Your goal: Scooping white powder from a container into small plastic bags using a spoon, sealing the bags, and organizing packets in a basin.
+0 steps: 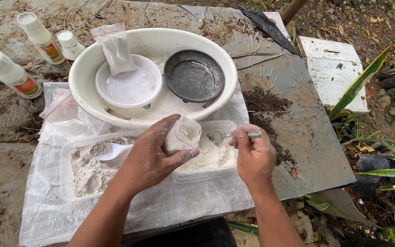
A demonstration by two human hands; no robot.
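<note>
Outdoors, spoon lies level, bowl leftward.

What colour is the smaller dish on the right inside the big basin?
Dark grey, nearly black, dusted with pale powder; seen in the head view.

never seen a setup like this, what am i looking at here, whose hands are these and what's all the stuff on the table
There is no machine here. A person wears a camera on the head, so the single picture looks down at that person's own two bare hands.

The left hand holds a small clear bag with pale powder in it. The right hand holds a metal spoon with its bowl beside the bag's open top.

Under the hands, on a white woven sheet, lie two clear trays of powder: the left tray with a white plastic spoon in it, and the right tray. Behind them a large white basin holds a white bowl, another bag and a dark dish. Three white bottles stand at the far left.
</note>
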